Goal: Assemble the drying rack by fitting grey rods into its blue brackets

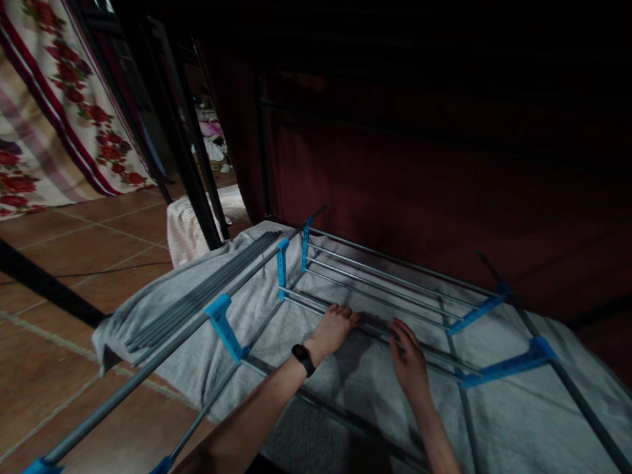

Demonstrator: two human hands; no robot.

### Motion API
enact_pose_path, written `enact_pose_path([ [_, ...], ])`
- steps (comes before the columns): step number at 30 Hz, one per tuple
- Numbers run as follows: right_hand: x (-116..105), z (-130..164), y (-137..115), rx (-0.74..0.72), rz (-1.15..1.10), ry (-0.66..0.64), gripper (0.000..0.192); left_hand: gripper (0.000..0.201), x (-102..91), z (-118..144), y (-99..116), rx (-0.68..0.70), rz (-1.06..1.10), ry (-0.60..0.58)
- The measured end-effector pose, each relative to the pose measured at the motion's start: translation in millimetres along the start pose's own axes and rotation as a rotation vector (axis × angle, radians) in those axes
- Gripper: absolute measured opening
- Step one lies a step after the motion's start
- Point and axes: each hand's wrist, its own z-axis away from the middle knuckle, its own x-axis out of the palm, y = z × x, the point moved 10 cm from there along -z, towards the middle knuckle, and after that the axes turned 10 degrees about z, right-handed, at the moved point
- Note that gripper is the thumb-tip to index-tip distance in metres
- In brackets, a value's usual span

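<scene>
A rack frame of grey metal tubes and blue plastic brackets lies on the grey blanket. My left hand [338, 325], a black watch [303, 360] on its wrist, is closed over a grey tube [305, 303] in the frame's middle row. To its right, my right hand [411, 355] is held with fingers apart beside the same row, thumb and forefinger close to the tubes. Blue brackets hold the row's ends, one [282, 268] at the left and another [508, 363] at the right. Farther back, several parallel tubes [375, 271] span between two more brackets.
A bundle of loose grey tubes [202, 293] lies on the blanket [261, 401] at the left. Black metal posts [170, 131] rise beyond it. A dark red curtain [395, 184] hangs behind the frame. Tiled floor [59, 368] and a floral cloth [74, 99] are at the left.
</scene>
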Motion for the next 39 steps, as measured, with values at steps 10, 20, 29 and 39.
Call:
enact_pose_path([
  [10,11,20,25,-0.158,0.378,-0.024,0.037,0.024,-1.2,4,-3,0.006,0.059,-0.009],
  [20,4,14,36,-0.18,0.5,-0.072,0.036,0.024,-8.5,-2,1,-0.011,0.071,0.007],
  [29,20,4,28,-0.144,0.551,-0.209,0.037,0.025,-24.8,14,3,0.029,0.209,0.197],
  [39,22,5,32,-0.131,0.511,-0.208,0.04,0.014,-71.7,145,-192,-0.801,0.81,1.259],
])
